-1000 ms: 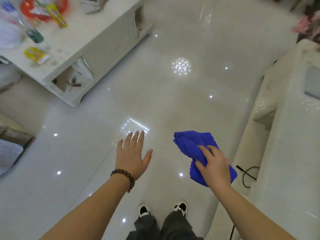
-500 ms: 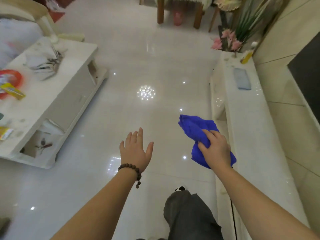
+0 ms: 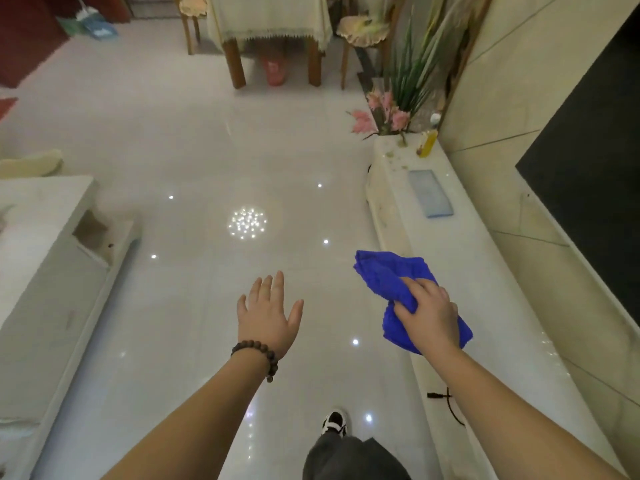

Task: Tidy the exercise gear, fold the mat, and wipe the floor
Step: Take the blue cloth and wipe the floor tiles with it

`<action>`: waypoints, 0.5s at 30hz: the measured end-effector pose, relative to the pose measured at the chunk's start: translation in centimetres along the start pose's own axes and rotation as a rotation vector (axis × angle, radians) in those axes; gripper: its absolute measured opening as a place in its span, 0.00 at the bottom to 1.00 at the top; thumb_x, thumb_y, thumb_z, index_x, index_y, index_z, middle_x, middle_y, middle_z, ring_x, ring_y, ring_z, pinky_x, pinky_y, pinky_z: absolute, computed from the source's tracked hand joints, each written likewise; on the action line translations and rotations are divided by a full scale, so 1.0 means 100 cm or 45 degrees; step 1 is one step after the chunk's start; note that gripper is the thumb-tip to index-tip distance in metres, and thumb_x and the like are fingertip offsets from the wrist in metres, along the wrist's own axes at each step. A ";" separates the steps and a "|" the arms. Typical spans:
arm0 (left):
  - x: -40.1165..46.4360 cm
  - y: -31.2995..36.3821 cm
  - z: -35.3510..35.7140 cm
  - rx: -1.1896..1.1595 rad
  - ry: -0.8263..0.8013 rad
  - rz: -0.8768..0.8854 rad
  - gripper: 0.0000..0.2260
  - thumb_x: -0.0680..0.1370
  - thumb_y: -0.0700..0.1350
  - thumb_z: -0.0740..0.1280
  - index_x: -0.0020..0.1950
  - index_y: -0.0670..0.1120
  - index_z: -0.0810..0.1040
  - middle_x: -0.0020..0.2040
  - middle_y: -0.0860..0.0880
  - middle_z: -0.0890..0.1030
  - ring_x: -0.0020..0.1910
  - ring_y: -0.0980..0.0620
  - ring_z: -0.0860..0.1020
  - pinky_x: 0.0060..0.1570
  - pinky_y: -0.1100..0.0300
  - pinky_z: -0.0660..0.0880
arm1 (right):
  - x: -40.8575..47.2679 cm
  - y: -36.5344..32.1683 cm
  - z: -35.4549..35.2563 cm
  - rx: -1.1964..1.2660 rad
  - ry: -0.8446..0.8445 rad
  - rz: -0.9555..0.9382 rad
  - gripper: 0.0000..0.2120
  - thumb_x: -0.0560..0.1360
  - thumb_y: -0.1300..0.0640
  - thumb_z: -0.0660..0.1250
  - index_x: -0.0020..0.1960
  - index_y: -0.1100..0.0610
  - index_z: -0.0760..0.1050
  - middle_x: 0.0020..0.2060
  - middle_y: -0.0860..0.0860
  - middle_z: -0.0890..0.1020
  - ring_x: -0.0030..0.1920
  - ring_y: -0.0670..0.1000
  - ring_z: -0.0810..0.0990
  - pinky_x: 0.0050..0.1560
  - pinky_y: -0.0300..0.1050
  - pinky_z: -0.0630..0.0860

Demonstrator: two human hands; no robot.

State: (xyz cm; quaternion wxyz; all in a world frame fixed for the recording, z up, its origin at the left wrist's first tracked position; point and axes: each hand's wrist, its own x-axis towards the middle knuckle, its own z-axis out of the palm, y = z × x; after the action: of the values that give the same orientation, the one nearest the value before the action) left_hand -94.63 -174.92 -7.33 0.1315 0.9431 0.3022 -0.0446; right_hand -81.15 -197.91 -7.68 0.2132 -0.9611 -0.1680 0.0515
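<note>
My right hand (image 3: 429, 315) grips a crumpled bright blue cloth (image 3: 388, 275), held in the air over the left edge of a long white cabinet. My left hand (image 3: 268, 315) is stretched forward, palm down, fingers apart, holding nothing; a dark bead bracelet sits on its wrist. Both hands hover above the glossy white tiled floor (image 3: 207, 161). No mat or exercise gear is visible.
The long white cabinet (image 3: 464, 271) runs along the right wall under a dark screen (image 3: 595, 188), carrying a light blue folded cloth (image 3: 430, 192), a yellow bottle and flowers. A white coffee table (image 3: 41, 244) stands left. A dining table with chairs (image 3: 273, 29) is far ahead. A black cable (image 3: 446, 400) lies by the cabinet.
The view has lifted and turned forward along the room; one foot has stepped ahead. My right hand keeps its hold on the blue cloth and my left hand stays spread.
</note>
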 end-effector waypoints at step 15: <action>0.267 0.111 -0.025 0.068 -0.116 0.508 0.30 0.81 0.61 0.47 0.79 0.49 0.46 0.79 0.48 0.55 0.78 0.48 0.49 0.75 0.47 0.51 | 0.184 0.003 -0.017 0.039 0.226 0.437 0.22 0.76 0.50 0.65 0.69 0.52 0.69 0.65 0.50 0.73 0.64 0.53 0.70 0.60 0.53 0.69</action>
State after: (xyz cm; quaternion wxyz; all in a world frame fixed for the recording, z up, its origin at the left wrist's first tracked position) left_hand -66.43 -168.05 -6.86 0.1264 0.9844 0.1018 -0.0683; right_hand -63.52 -192.45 -6.81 0.2300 -0.9730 0.0187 0.0047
